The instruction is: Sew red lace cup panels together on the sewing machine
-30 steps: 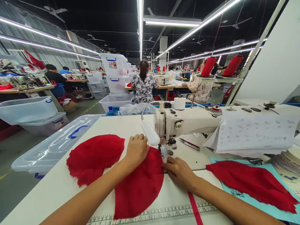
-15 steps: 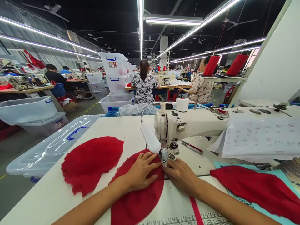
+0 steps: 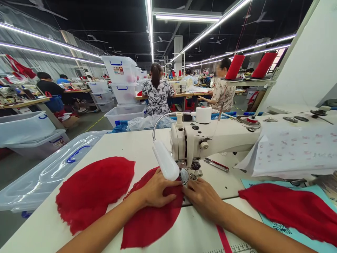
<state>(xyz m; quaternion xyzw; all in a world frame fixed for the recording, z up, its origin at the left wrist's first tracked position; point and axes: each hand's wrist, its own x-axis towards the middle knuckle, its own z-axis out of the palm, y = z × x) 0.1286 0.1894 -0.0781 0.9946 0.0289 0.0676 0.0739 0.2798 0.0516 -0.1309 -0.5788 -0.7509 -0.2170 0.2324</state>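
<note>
My left hand point(image 3: 156, 189) lies on a red lace fabric piece point(image 3: 150, 221), fingers spread and pressing it flat just left of the needle. My right hand point(image 3: 204, 196) rests on the table at the fabric's right edge, fingers stretched toward the presser foot point(image 3: 187, 175) of the white sewing machine point(image 3: 218, 135). The machine's lamp point(image 3: 165, 161) hangs over my left fingertips. A second red fabric piece point(image 3: 92, 191) lies to the left on the white table point(image 3: 137, 144).
More red fabric point(image 3: 292, 209) lies on a light blue sheet at the right. Scissors point(image 3: 216, 165) lie behind the needle. A paper sheet point(image 3: 295, 149) hangs on the machine arm. Clear plastic bins point(image 3: 44, 170) stand left of the table. Other workers sit at tables beyond.
My left hand slid back from the far edge of the fabric to beside the needle, and both hands now sit close under the machine head. The view has shifted forward.
</note>
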